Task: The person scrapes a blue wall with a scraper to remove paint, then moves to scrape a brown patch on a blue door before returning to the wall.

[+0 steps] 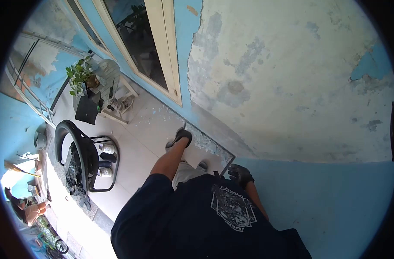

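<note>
My left hand (183, 135), in a dark glove, is low over the tiled floor (150, 131) close to the foot of the wall. Its fingers are curled; a thin dark sliver shows at its top, and I cannot tell what it holds. My right hand (241, 174), gloved too, is beside the blue lower wall (309, 203) with its fingers stretched out and apart. Above that blue band, the wall's upper part is bare patchy plaster (266, 77). Paint flakes (205, 144) lie along the wall's base. A grey slipper (202, 165) shows below my arms.
A round table (108, 69) bears a potted plant (79, 75) and a black sheet (87, 110). Nearby, a black chair (78, 134) holds dark plastic, with shoes (105, 172) under it. Beside the window (136, 39) runs blue wall. Another person (26, 209) is outside at far left.
</note>
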### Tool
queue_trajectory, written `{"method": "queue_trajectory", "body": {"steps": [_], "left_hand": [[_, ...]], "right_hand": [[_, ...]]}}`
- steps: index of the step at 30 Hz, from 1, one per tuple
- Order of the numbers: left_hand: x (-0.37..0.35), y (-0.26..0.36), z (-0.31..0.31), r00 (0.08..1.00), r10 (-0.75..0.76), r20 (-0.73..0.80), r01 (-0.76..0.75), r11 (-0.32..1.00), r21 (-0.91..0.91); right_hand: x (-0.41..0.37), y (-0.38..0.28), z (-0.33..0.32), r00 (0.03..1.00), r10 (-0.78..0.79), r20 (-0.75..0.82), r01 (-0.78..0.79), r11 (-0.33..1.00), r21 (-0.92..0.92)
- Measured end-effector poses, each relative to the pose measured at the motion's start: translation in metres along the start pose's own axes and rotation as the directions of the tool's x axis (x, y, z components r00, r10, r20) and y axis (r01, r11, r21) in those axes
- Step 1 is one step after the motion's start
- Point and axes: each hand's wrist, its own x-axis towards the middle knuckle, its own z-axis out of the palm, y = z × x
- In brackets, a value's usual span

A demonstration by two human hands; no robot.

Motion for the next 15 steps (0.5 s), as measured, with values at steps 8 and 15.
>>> {"method": "queue_trajectory", "body": {"steps": [8, 15], "left_hand": [[-0.039, 0.295, -0.27, 0.096, 0.531, -0.842, -0.73, 0.613, 0.303], [0.049, 0.029, -0.046, 0.922, -0.159, 0.353, 0.055, 0.956, 0.288]], "right_hand": [[0.02, -0.043, -0.001, 0.912, 0.388, -0.136, -0.345, 0.902, 0.259], [0.031, 0.006, -0.032, 0.993, -0.066, 0.096, 0.107, 0.843, -0.527]]}}
